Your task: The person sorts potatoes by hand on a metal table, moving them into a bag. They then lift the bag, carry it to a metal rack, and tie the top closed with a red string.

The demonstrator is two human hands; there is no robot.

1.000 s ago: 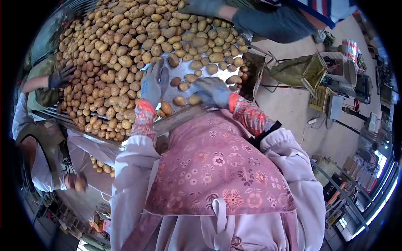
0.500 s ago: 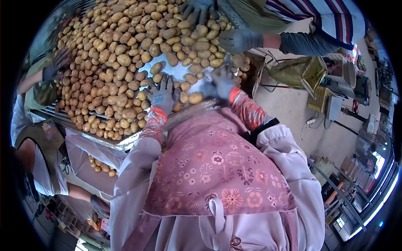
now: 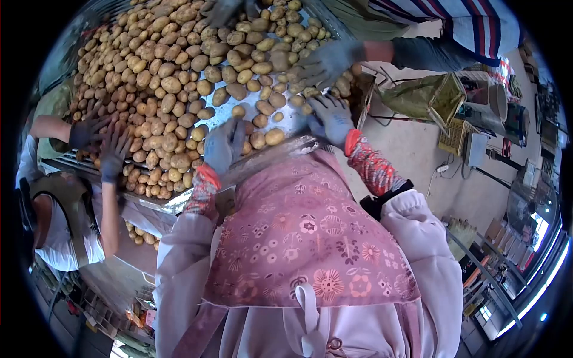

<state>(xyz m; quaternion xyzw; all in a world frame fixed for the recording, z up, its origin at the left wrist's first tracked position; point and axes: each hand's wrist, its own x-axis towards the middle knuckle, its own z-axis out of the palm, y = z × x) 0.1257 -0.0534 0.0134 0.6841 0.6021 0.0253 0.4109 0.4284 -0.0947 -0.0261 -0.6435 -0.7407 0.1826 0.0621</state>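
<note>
Potatoes [image 3: 170, 85] cover much of a metal sorting table [image 3: 283, 156], whose shiny surface shows near its front edge. My left hand [image 3: 224, 145], in a grey-blue glove, rests beside potatoes at that edge; its fingers look held together and what lies under them is hidden. Farther right, my right hand [image 3: 331, 119] wears a similar glove, its fingers spread against potatoes near the table's right end, gripping none that I can see.
Across the table, a person in a striped top reaches in with gloved hands [image 3: 327, 62]. Another person's gloved hands [image 3: 113, 152] touch potatoes at the left. Right of the table are a green sack [image 3: 418, 101] and a yellow crate [image 3: 456, 136].
My left hand has moved slightly down and left, its fingers closer together. My right hand has shifted slightly right. The left co-worker's second hand has come up onto the potatoes.
</note>
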